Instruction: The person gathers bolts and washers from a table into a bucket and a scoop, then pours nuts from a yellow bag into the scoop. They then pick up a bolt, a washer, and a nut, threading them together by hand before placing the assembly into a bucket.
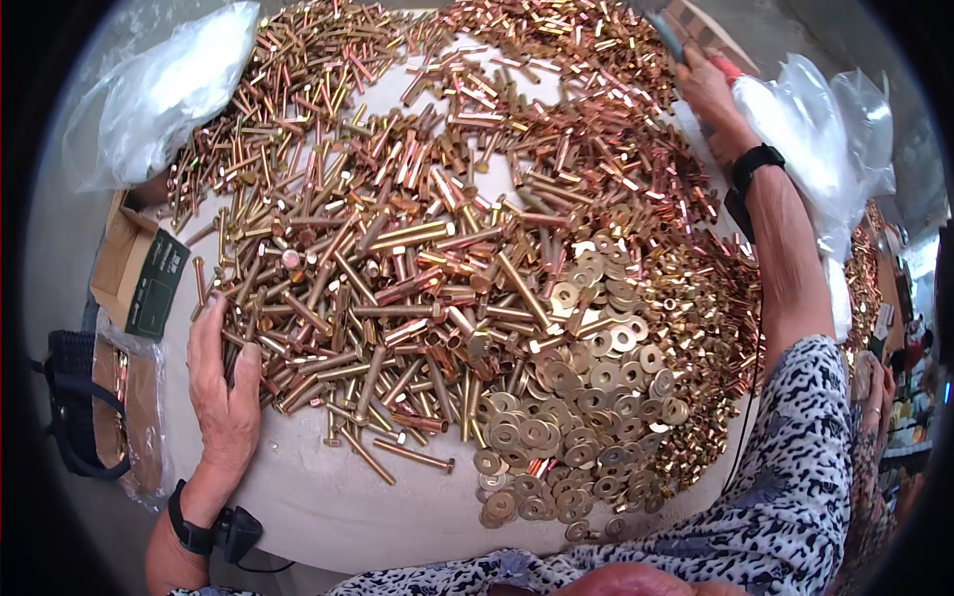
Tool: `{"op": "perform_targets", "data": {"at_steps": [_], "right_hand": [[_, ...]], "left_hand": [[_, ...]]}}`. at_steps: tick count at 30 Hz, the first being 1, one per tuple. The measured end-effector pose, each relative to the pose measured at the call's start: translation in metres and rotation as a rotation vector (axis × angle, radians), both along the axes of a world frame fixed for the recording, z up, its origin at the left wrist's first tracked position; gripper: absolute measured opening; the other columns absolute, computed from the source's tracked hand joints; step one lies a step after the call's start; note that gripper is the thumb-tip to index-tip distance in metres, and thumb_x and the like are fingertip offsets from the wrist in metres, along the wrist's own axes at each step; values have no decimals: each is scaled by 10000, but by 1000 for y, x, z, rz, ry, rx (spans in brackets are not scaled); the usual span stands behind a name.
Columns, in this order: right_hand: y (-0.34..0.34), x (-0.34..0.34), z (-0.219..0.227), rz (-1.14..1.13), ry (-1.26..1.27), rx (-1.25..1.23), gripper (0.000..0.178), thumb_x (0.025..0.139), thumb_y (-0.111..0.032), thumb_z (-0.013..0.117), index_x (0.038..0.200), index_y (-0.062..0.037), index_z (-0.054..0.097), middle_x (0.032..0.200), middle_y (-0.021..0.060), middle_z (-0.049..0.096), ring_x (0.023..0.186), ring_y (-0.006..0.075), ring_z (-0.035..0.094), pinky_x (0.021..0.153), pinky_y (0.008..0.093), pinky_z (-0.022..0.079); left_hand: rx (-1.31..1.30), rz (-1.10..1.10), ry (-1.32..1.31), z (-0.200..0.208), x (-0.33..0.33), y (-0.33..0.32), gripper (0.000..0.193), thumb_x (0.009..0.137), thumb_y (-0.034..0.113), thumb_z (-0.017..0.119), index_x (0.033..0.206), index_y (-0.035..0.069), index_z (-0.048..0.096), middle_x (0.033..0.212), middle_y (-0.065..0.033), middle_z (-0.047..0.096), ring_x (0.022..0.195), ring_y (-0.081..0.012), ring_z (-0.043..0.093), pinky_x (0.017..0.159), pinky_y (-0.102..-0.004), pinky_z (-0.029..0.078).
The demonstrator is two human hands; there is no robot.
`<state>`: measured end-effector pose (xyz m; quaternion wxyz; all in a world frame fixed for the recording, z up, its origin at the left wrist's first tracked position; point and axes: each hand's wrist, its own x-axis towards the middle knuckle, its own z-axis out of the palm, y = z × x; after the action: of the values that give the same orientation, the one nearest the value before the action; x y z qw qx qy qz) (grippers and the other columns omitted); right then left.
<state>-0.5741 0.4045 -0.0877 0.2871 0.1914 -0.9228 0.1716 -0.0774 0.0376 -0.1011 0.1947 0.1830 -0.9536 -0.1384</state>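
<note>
Patterned sleeve near the camera, loose metal near the edge

The patterned sleeve (795, 437) is close beside the small nuts (708, 439); if this arm is drawn back low, the cloth may drag some along. The bolts (412, 236) lie in a loose heap over most of the table (328, 497), with the washers (563, 379) at its near right side. Some washers are close to the front edge, so a push could make them fall. The left hand (224, 392) is at the heap's left border, fingers open, thumb apart; pressing inward could roll bolts among the washers. The right hand (708, 87) is far right, by a blue-grey object (667, 38); whether its fingers grip it, I cannot tell.
</note>
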Motion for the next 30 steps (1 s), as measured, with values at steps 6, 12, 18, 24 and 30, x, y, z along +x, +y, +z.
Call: {"op": "perform_targets", "data": {"at_steps": [6, 12, 18, 24, 30], "right_hand": [[15, 34, -40, 188, -276, -59, 391, 840, -163, 482, 1195, -2, 456, 879, 241, 626, 794, 365, 619, 701, 445, 464], [59, 137, 14, 132, -695, -96, 423, 835, -165, 514, 1221, 5, 485, 608, 19, 486, 509, 128, 484, 448, 311, 365], [115, 250, 34, 186, -708, -118, 476, 843, -169, 501, 1287, -7, 451, 639, -5, 460, 514, 99, 447, 464, 279, 369], [176, 361, 30, 171, -616, -182, 510, 837, -156, 545, 1299, 26, 424, 803, 80, 555, 683, 109, 506, 607, 259, 420], [183, 430, 22, 74, -661, -504, 482, 862, -129, 533, 1308, 25, 434, 759, 10, 530, 622, 77, 459, 548, 217, 377]], "left_hand": [[32, -11, 18, -6, -1, -2, 537, 888, 276, 480, 1307, -49, 394, 1283, -238, 424, 1209, -360, 403, 1041, -402, 280], [-23, -33, 54, -8, 1, -4, 502, 906, 254, 474, 1293, -59, 409, 1254, -236, 454, 1177, -361, 432, 1011, -403, 310], [-88, -52, 117, -16, -3, -14, 510, 920, 306, 485, 1261, -70, 437, 1232, -240, 478, 1149, -370, 454, 987, -399, 337], [-134, -71, 101, -20, -9, -17, 494, 929, 309, 465, 1245, -70, 448, 1196, -247, 487, 1129, -375, 458, 977, -399, 344], [-185, -28, 104, -25, -4, -21, 479, 926, 314, 465, 1233, -54, 462, 1186, -235, 497, 1102, -379, 469, 952, -408, 359]]}}
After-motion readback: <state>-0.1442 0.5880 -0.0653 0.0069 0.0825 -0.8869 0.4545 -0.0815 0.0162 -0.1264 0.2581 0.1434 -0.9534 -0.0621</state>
